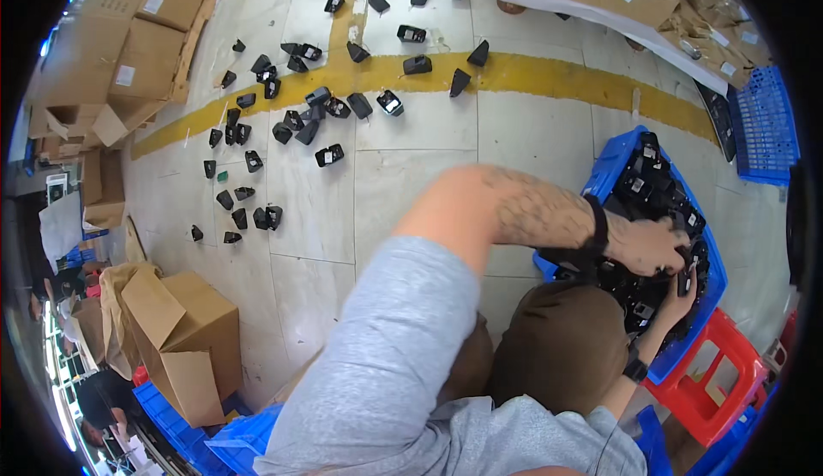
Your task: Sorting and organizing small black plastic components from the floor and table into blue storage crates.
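Piece of angular black plastic (684, 282) sits in the right grip (678, 303) (left grip (643, 246): I cannot tell).

The left hand (647, 246) covers part of the dark piece (684, 284) at the right hand (677, 303), so its full shape cannot be told. Left of the hands, the knee (561, 339) and left forearm (540, 215) hide part of the blue crate (718, 277). Far left of them, a co-worker (105, 397) is small and blurred.

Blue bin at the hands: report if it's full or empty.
Not empty: black pieces spread across most of the blue bin; whether it's full, cannot tell.
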A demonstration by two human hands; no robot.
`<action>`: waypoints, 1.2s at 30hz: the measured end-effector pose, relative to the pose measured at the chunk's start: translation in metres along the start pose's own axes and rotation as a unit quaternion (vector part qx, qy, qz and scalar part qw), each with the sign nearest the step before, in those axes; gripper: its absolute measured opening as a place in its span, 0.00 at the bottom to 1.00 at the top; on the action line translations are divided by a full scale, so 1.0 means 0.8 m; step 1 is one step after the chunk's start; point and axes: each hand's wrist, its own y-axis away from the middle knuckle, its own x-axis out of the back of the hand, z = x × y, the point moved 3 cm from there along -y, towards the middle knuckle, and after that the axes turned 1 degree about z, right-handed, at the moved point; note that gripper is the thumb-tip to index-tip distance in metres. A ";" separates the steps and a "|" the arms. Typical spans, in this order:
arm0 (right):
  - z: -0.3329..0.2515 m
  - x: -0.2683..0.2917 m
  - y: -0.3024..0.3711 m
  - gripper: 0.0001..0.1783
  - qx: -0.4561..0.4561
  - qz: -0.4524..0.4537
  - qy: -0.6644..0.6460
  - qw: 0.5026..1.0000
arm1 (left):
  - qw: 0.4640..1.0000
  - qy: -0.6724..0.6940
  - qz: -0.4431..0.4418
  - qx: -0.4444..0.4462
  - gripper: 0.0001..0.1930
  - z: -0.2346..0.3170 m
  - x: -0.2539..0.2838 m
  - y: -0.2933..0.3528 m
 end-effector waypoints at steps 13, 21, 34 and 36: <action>-0.117 -0.025 0.005 0.25 0.227 -0.119 0.073 0.964 | 0.997 -0.063 -0.036 -0.034 0.28 -0.058 -0.073 -0.051; -0.113 -0.025 -0.002 0.19 0.208 -0.208 0.185 0.938 | 0.837 -0.070 0.209 0.502 0.28 -0.045 0.298 0.287; -0.368 -0.147 -0.118 0.22 -0.054 -0.596 0.116 0.792 | 0.284 -0.342 0.282 0.850 0.35 0.107 0.194 0.981; -0.300 -0.141 -0.169 0.21 0.035 -0.525 0.163 0.835 | 0.387 -0.272 0.429 0.770 0.37 0.076 0.182 0.997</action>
